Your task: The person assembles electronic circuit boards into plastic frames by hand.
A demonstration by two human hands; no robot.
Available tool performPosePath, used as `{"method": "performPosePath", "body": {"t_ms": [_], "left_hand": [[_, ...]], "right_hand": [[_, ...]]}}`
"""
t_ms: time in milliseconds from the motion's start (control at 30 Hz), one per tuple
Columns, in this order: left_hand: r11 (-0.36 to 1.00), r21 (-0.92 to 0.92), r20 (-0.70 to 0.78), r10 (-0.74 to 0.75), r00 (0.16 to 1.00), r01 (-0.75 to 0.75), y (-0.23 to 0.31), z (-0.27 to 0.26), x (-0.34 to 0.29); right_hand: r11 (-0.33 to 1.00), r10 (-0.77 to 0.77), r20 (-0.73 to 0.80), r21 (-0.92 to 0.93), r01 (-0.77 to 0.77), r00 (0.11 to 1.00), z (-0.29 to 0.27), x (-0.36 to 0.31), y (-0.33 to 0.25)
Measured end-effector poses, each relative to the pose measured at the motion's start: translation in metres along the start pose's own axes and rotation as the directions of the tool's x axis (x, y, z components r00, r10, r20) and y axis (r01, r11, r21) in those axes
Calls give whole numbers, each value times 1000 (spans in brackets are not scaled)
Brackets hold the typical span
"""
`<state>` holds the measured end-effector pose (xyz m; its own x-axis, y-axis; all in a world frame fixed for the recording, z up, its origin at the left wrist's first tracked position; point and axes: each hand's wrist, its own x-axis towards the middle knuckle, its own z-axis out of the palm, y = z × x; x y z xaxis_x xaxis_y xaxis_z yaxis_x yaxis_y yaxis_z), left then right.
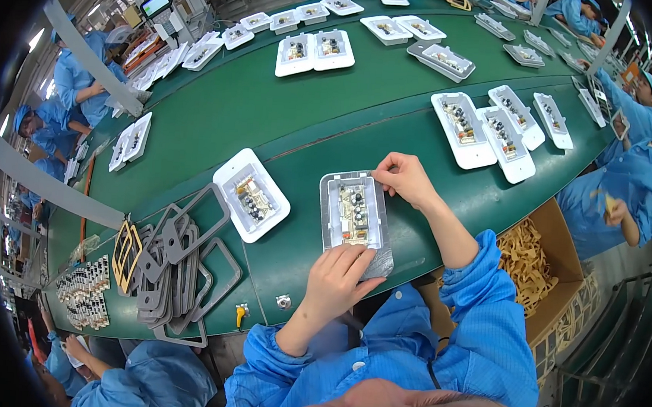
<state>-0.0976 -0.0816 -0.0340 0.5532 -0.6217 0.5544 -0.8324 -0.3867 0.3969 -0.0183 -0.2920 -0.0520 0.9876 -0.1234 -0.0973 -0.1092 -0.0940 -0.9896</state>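
Note:
In front of me on the green belt lies a white plastic housing (pixel 374 203) with a circuit board (pixel 352 211) inside. A grey gasket (pixel 325 196) runs around its rim, and a grey sheet (pixel 384 263) shows at its near right corner. My left hand (pixel 338 277) grips the near end, fingers over the rim and thumb apart. At the far right corner my right hand (pixel 408 180) is closed in a pinch; what lies between its fingertips is too small to make out. To the left sits another white housing (pixel 268 227) with a board, without a grey rim.
Grey gasket frames (pixel 163 298) are piled left, beside yellow frames (pixel 125 255) and rows of small parts (pixel 85 293). A yellow-handled item (pixel 241 316) lies near the edge. More housings (pixel 459 129) stand across the belt. A carton of tan strips (pixel 553 270) is at right; co-workers surround the line.

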Motion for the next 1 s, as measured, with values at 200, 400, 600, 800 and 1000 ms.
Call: {"method": "performPosePath", "body": {"t_ms": [200, 400, 600, 800, 1000], "left_hand": [[997, 80, -8, -22, 1000, 23, 5, 2, 0], [997, 68, 15, -41, 999, 40, -1, 5, -1], [997, 74, 38, -38, 999, 35, 3, 3, -6], [997, 74, 47, -39, 998, 35, 2, 6, -11], [995, 92, 10, -49, 999, 48, 5, 9, -11]], "right_hand": [[993, -80, -78, -88, 73, 994, -3, 2, -4], [932, -248, -164, -309, 189, 955, -6, -39, 2], [937, -125, -106, -341, 82, 986, 16, -126, 10], [963, -75, -26, -260, 66, 997, 21, -136, 15], [995, 95, 23, -41, -94, 995, 21, -137, 14]]}}
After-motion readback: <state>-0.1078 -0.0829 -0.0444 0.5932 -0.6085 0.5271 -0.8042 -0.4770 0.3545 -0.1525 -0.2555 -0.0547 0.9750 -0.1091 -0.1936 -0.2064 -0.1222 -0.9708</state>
